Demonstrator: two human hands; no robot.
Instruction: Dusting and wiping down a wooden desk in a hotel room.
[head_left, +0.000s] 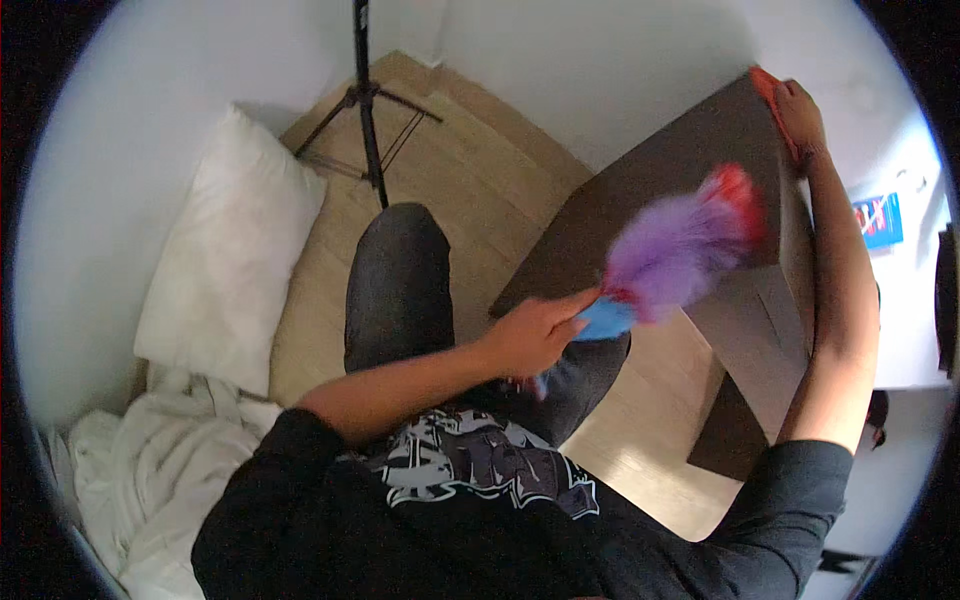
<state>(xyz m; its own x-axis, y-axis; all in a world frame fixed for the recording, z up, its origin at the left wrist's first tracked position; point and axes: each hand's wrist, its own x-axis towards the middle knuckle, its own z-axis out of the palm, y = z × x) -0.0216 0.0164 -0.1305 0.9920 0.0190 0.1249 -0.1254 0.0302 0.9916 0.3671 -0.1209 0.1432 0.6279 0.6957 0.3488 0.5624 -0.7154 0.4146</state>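
Observation:
My left hand (529, 337) grips a fluffy duster (667, 251) by its handle. The duster has purple fibres, a red tip and a light blue part next to my fingers; its head is blurred. It is in front of a dark brown panel (637, 180) of a piece of furniture, and I cannot tell whether it touches it. At the far upper corner of that furniture, my right hand (801, 116) has its fingers on an orange-red cloth (776, 112), which lies along the edge.
A black tripod stand (365, 97) rises from the wood-look floor (480, 165) near the wall corner. To the left, a white pillow (232, 262) leans by the wall above rumpled white bedding (165, 457). A blue printed item (881, 220) is on a white surface at right.

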